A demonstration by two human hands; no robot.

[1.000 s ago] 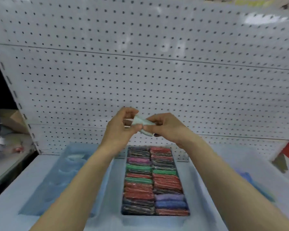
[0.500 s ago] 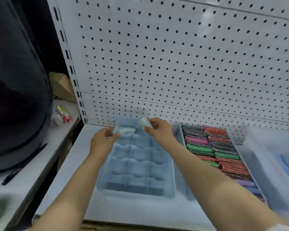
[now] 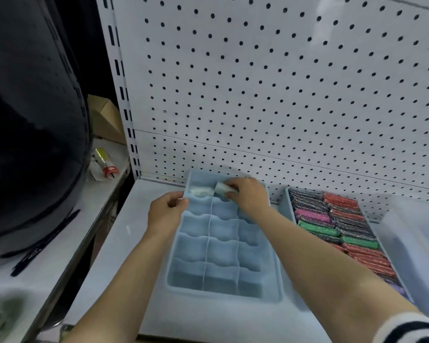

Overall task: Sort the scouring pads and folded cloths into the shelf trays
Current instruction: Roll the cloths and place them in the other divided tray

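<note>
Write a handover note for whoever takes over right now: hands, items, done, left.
Left hand: at the divided tray's far-left rim, fingers curled; grip unclear.
Right hand: pinches a pale folded cloth over the far middle compartment.
Done: a second cloth lies in the far-left compartment; scouring pads sit packed in rows right of the tray.
Left: set down the held cloth; the other compartments look unfilled.

Likely a shop: pegboard [image 3: 270,95], shelf [image 3: 124,233].
</note>
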